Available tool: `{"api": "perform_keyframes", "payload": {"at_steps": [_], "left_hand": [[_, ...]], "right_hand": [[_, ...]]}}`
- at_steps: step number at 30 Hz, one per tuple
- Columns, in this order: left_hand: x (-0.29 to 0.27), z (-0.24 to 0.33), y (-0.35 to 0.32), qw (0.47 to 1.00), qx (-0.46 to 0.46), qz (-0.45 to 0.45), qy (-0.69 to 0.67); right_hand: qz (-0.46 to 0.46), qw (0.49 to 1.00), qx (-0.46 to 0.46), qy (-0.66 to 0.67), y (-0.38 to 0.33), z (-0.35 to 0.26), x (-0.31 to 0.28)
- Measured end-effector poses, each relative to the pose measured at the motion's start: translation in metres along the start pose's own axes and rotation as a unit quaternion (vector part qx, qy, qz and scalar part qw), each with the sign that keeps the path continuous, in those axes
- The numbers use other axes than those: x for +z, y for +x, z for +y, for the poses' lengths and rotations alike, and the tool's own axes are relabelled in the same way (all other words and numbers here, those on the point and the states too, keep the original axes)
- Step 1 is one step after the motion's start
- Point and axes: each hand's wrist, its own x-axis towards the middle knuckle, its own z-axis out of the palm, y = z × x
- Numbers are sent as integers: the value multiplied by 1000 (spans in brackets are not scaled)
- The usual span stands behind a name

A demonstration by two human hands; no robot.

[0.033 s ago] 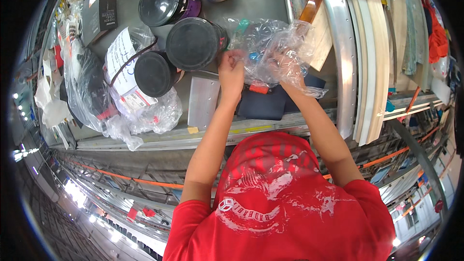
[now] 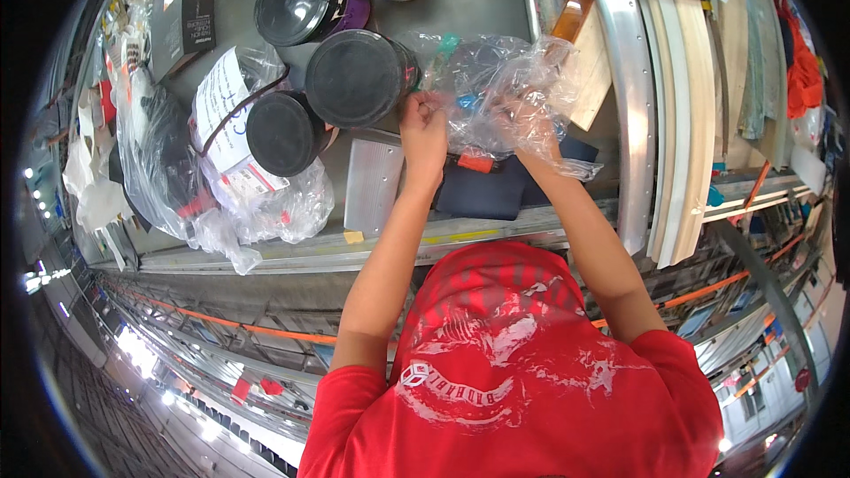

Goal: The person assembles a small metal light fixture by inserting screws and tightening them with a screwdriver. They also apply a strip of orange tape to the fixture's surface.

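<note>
A crumpled clear plastic bag [image 2: 482, 80] lies bunched between my hands, with small green and blue bits showing through it. My left hand [image 2: 425, 128] is closed, fingertips pinched at the bag's left edge beside a large black-lidded tub [image 2: 354, 78]. At the bag's right side, my right hand [image 2: 531, 128] has curled fingers gripping the film. Loose plastic covers part of that hand and wrist, so I cannot tell whether it is inside or under the bag. Just below lie a dark blue folded item [image 2: 481, 192] and a small orange-red piece [image 2: 475, 163].
Other black-lidded tubs [image 2: 285, 134] stand left of my left hand. A grey metal plate [image 2: 372, 184] lies near the table's front edge. Farther left are plastic-wrapped packages [image 2: 235, 124] and a black box [image 2: 184, 22]. A metal rail [image 2: 627, 97] and wooden strips [image 2: 680, 115] run along the right.
</note>
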Motion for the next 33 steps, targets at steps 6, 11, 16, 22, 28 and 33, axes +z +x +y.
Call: {"api": "perform_keyframes", "payload": {"at_steps": [6, 11, 16, 22, 28, 33], "left_hand": [[5, 16, -9, 993, -44, 27, -105], [4, 18, -10, 991, -54, 27, -121], [2, 18, -7, 989, -44, 21, -138], [-15, -2, 1, 993, -97, 8, -70], [2, 24, -7, 983, -48, -5, -177], [1, 22, -7, 984, -57, -7, -170]], "right_hand": [[-47, 994, 80, -61, 6, -14, -6], [-43, 989, 128, 53, 2, -25, -14], [-23, 968, 105, 227, -9, -8, -9], [-89, 916, 58, 386, -6, 13, -7], [-51, 991, 117, 35, 8, -24, -10], [-19, 999, 47, 16, 7, -22, -2]]}}
